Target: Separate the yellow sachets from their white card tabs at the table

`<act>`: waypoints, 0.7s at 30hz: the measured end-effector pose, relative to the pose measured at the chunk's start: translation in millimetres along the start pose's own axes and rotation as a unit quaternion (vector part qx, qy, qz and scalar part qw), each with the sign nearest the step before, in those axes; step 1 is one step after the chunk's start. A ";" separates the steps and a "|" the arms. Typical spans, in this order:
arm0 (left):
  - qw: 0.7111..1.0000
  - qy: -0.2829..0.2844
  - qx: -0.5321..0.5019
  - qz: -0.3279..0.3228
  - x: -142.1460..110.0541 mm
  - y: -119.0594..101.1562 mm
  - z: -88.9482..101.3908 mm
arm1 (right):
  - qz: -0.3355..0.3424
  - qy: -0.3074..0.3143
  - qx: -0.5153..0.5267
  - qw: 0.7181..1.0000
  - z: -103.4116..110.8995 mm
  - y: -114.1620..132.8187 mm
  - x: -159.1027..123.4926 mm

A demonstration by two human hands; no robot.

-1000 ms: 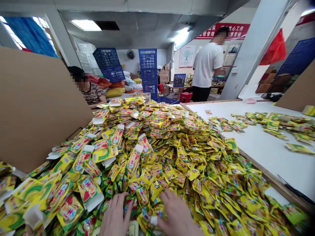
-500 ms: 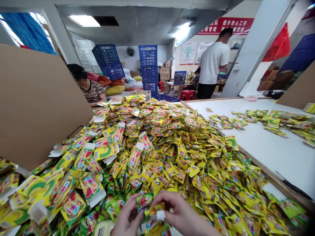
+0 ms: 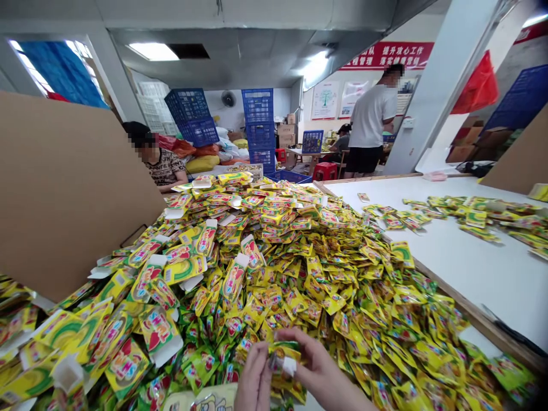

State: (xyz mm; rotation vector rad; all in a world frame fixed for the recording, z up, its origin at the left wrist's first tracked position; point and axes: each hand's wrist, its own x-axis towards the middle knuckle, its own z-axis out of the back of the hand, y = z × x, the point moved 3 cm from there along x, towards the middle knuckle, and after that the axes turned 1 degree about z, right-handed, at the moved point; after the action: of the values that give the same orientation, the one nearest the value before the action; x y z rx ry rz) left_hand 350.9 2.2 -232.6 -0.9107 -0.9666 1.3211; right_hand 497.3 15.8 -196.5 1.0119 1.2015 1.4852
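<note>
My left hand (image 3: 253, 379) and my right hand (image 3: 319, 374) meet at the bottom centre, both closed on a small stack of yellow sachets (image 3: 282, 359) held between them. In front of the hands lies a huge heap of yellow and green sachets (image 3: 299, 268). Flat yellow cartons with white flaps (image 3: 158, 334) lie on the heap's left side. A pale carton (image 3: 209, 397) sits just below my left hand at the frame edge.
A brown cardboard sheet (image 3: 64, 194) stands on the left. A white table (image 3: 483, 268) on the right carries scattered sachets (image 3: 471, 214). A seated person (image 3: 160, 162) is behind the heap; another person (image 3: 370, 128) stands at the back. Blue crates (image 3: 259, 123) are stacked behind.
My hands rose from the pile, where they were pressed flat, and came together gripping a few sachets. The person at the back stepped slightly right.
</note>
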 end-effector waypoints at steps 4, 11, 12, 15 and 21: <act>0.986 0.046 0.114 -0.115 32.0 -34.4 9.2 | 0.071 -0.053 -0.108 0.990 15.2 -21.8 -10.6; 0.958 -0.044 0.266 -0.094 156.5 -37.8 89.3 | 0.245 -0.040 -0.560 0.790 31.2 -65.5 -27.7; 0.960 -0.039 0.265 -0.088 166.0 -34.3 92.9 | 0.254 -0.029 -0.576 0.776 29.8 -68.3 -28.8; 0.963 -0.043 0.251 -0.082 170.1 -28.9 96.4 | 0.215 -0.012 -0.546 0.810 31.9 -64.4 -29.8; 0.985 -0.085 0.146 -0.041 118.2 -31.0 103.1 | -0.041 -0.069 -0.161 0.984 52.8 -48.1 -29.0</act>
State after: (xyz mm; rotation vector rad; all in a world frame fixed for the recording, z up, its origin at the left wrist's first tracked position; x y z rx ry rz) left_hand 266.0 117.9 -162.1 -0.5356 -0.8993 1.4416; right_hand 562.3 2.1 -235.5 0.8217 0.8602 1.4618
